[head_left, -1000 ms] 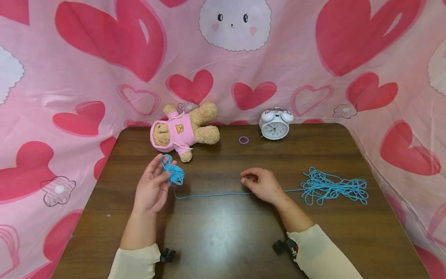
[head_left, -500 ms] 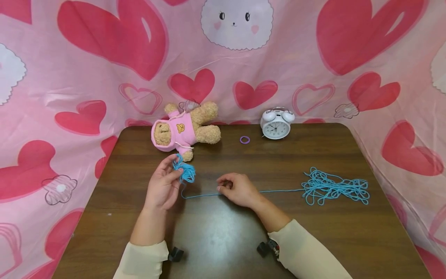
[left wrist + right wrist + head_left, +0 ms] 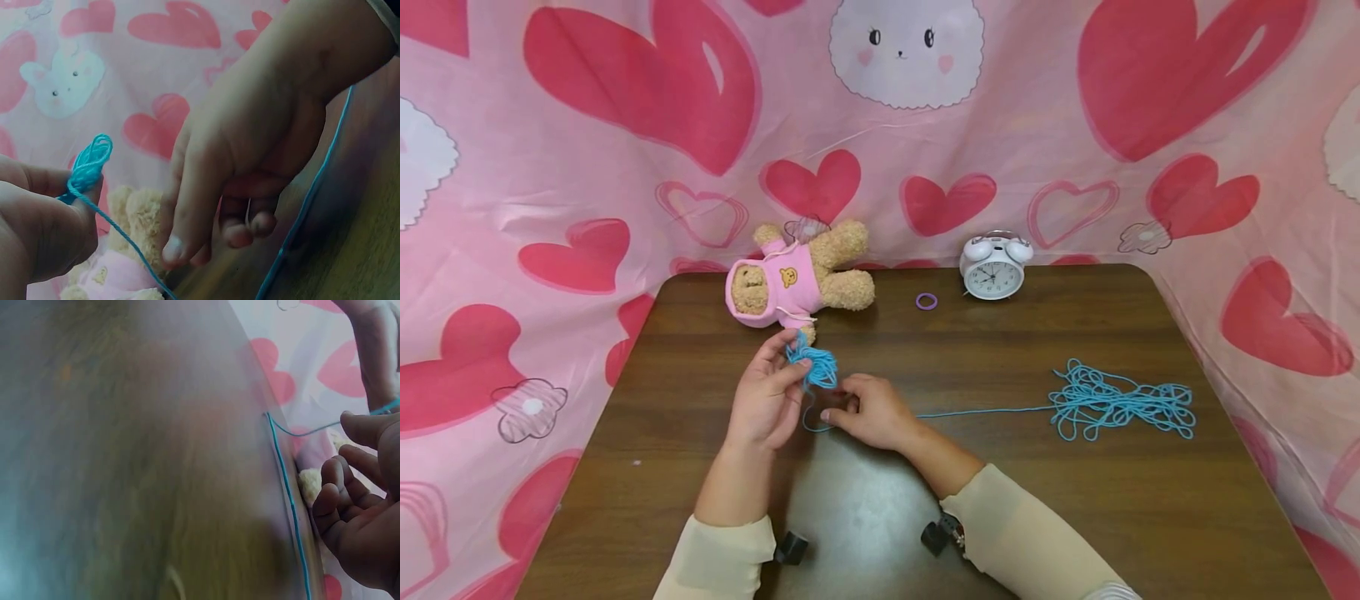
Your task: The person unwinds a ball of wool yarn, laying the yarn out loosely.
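My left hand (image 3: 765, 402) pinches a small wound bundle of blue yarn (image 3: 817, 367) between thumb and fingers, just in front of the teddy bear. From that bundle (image 3: 90, 165) a strand hangs down in the left wrist view. Close beside it on the right is my right hand (image 3: 876, 414), its fingers loosely bent with nothing between them. In the right wrist view the strand (image 3: 288, 494) dips to the table and bends back, apart from the right fingertips. Under the right hand it runs on to a loose, looped pile of blue yarn (image 3: 1120, 407) at the right.
A teddy bear (image 3: 793, 279) in a pink hoodie lies at the back left of the brown wooden table (image 3: 1045, 517). Farther right are a purple ring-shaped band (image 3: 927, 302) and a white alarm clock (image 3: 995, 271). A pink heart-patterned cloth (image 3: 880, 142) hangs behind.
The right hand has moved left along the strand until close to the bundle. My left hand, still pinching the bundle, has shifted somewhat to the right. The loose pile stays put.
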Available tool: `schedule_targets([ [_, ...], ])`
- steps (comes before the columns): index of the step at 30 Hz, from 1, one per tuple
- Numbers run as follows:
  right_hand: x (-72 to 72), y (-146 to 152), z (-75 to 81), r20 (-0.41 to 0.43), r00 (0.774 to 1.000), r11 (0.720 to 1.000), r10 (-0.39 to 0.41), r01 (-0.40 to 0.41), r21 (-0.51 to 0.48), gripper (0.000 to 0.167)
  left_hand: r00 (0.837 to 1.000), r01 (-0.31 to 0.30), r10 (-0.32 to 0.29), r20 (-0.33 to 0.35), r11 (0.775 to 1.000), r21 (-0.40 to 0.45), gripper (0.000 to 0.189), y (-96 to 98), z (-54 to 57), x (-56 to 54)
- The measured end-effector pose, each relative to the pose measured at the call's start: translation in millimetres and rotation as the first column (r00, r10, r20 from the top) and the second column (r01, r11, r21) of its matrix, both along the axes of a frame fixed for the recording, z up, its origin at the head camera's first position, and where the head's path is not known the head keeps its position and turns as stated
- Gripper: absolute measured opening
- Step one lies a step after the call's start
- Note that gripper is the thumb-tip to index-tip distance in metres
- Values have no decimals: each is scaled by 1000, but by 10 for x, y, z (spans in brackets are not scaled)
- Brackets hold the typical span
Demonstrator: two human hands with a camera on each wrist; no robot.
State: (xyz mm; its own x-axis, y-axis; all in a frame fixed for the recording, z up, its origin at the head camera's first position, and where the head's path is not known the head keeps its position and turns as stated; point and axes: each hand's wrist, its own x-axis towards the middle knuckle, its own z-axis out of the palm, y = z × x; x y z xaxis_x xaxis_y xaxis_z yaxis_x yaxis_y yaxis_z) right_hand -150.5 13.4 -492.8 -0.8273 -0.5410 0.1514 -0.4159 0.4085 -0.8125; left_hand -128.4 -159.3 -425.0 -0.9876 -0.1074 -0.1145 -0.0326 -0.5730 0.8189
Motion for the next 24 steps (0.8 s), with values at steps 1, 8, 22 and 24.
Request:
schedule_targets([
  [1,0,-22,-6,-4,1000,1000,-3,3,-5,24,1000,3,-3,-1,1000,1,45,9,5,1],
  [8,11,-130,8,5,1000,999,-4,4,-51,20,1000,8,-7,-15,1000,14,46,41,16,5],
  [22,47,-39,37,-26,1000,998,-9,7,-56,11,1000,-28,28,-11,1000,-3,46,4,-8,-5],
  [24,48,-9,40,-23,1000,998,-6,4,-60,10,999,-32,32,-11,999,-8,45,-12,-11,-5],
])
